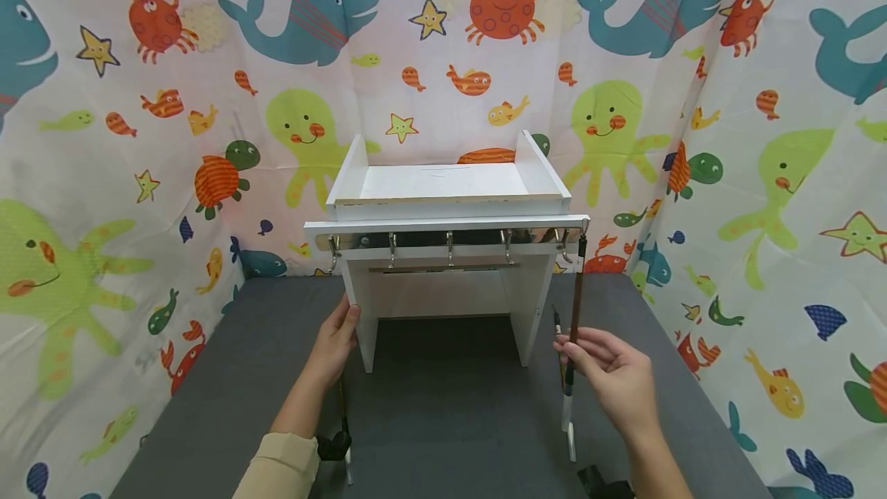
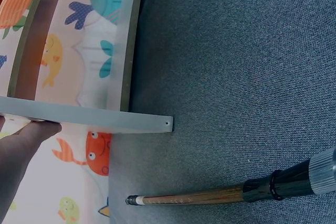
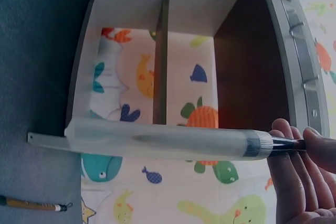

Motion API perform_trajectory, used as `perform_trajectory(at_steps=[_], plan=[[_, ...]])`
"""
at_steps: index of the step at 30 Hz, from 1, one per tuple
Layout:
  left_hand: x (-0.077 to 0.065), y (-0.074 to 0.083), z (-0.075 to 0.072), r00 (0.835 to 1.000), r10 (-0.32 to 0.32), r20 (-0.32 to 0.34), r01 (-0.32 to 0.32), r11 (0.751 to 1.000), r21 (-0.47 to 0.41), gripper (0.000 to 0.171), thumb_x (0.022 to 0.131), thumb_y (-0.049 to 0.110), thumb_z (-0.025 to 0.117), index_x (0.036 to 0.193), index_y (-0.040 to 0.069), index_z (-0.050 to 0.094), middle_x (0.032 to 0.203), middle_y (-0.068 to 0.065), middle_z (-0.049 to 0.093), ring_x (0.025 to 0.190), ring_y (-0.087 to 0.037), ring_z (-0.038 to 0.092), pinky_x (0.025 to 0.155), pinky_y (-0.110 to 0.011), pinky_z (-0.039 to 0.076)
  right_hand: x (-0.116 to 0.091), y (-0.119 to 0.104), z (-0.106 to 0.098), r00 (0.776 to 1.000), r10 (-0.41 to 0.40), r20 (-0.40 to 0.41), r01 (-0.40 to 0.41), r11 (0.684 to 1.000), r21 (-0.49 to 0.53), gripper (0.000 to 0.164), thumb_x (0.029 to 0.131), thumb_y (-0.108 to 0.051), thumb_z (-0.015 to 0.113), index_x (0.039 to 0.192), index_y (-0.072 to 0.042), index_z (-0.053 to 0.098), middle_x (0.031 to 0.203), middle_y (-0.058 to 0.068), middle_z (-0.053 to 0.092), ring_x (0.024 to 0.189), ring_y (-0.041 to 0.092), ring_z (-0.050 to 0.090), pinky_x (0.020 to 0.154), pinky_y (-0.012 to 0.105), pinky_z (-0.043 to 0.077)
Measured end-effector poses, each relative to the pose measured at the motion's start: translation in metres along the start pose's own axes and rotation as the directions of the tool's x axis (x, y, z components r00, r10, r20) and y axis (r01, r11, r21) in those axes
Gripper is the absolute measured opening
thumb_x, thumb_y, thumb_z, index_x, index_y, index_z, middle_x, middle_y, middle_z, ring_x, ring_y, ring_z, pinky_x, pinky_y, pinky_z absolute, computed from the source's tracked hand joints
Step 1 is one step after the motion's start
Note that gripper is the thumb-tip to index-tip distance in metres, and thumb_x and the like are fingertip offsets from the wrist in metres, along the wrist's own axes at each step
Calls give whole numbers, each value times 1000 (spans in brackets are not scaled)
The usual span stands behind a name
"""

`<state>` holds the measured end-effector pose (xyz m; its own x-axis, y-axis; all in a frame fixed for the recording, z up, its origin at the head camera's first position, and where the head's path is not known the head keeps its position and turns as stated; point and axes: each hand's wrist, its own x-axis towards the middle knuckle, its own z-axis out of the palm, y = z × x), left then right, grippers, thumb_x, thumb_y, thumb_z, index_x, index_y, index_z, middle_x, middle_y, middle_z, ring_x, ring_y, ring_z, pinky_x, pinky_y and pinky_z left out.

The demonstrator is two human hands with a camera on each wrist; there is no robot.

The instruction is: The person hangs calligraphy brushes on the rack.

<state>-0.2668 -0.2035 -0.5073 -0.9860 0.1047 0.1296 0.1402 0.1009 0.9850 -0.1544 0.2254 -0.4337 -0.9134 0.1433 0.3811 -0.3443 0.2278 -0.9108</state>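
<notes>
A white shelf unit (image 1: pixel 443 208) stands on the grey surface, with a row of metal hooks (image 1: pixel 450 249) along its front. My left hand (image 1: pixel 337 337) touches the outer side of its left panel (image 1: pixel 359 314), fingers fairly straight. In front of the right panel, my right hand (image 1: pixel 613 376) pinches a brush (image 1: pixel 578 291) with a brown handle, held upright, tip down. Its upper end overlaps the rightmost hook (image 1: pixel 564 246) in the head view. In the right wrist view, a translucent cap (image 3: pixel 173 141) covers its bristles, and thumb and fingers grip the dark part beside the cap.
Another brush (image 1: pixel 557 322) lies on the surface by the right panel, partly behind the held one. On the left lies a further brush (image 2: pixel 194 198), with a black collar. A curtain (image 1: pixel 416 52) printed with sea animals surrounds the back and sides.
</notes>
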Motion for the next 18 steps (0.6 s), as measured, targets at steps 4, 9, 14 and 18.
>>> perform_trajectory(at_steps=[4,9,14,18], plan=[[0,0,0,1000,0,-1,0,1000,1,64,106,49,41,163,31,19,168,-9,21,150,-41,27,109,-69,32,-3,-1,7,999,-25,36,24,1000,18,23,92,-7,74,112,2,70,105,18,76,89,20,77,75,30,61],[-1,1,0,1000,-6,-3,6,1000,15,64,106,51,41,163,32,19,168,-9,21,150,-41,27,109,-69,33,-6,0,16,996,-39,76,37,999,36,23,92,-4,73,112,5,69,105,22,75,89,21,77,73,31,61],[-2,2,1,1000,-9,-11,9,1000,25,63,106,51,41,162,32,20,168,-10,22,149,-42,29,108,-69,34,-9,2,25,994,-56,97,51,997,54,22,91,-1,72,111,7,68,104,22,75,87,15,77,72,32,61],[-1,2,0,1000,-11,-10,12,1000,29,62,107,48,40,163,31,18,168,-10,21,149,-42,28,108,-69,34,-10,3,31,992,-81,100,74,994,74,21,90,1,73,110,8,68,102,22,76,85,15,77,71,32,61]])
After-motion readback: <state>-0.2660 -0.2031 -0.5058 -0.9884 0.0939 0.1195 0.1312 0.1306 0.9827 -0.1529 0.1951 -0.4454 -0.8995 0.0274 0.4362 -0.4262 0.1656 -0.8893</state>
